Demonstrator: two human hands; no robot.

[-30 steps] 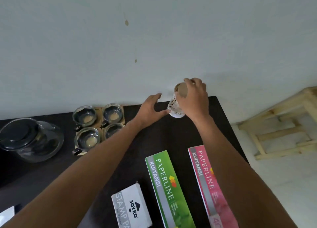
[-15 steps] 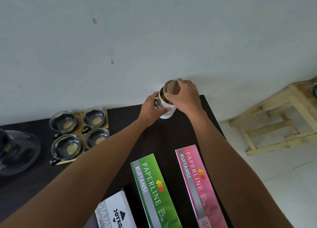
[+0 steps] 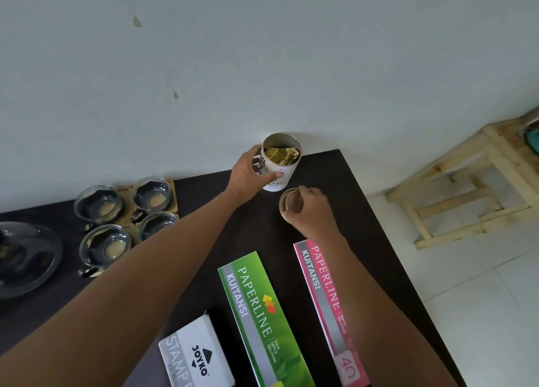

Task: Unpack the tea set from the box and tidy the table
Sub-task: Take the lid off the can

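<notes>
- My left hand (image 3: 250, 174) wraps around the white tea canister (image 3: 279, 162), fingers behind it and thumb pressed across its printed front; that grip is clamped on the canister.
- The canister stands upright at the far edge of the dark bench (image 3: 364, 211), close to the pale wall (image 3: 262, 51), its mouth uncovered.
- Gold foil packets (image 3: 281, 154) fill the canister nearly to the rim.
- My right hand (image 3: 313, 208) pinches the round brown lid (image 3: 291, 204) with its fingertips, so that grip is closed on the lid; the lid sits just in front of the canister, to its right and apart from it. I cannot tell whether it touches the bench.
- Four glass cups (image 3: 125, 214) sit on wooden coasters (image 3: 170, 188) in a two-by-two cluster at the left, well apart from the canister.
- A glass teapot (image 3: 26, 258) sits further left, partly cut off by the edge of the view.
- Nearer to me lie a green receipt book (image 3: 262, 313) and a pink receipt book (image 3: 326, 305), side by side, my right forearm passing over the pink one.
- A grey stamp pad box (image 3: 195, 354) lies left of the green book.
- A bare wooden frame (image 3: 466, 188) stands on the tiled floor beyond the right end of the bench.
</notes>
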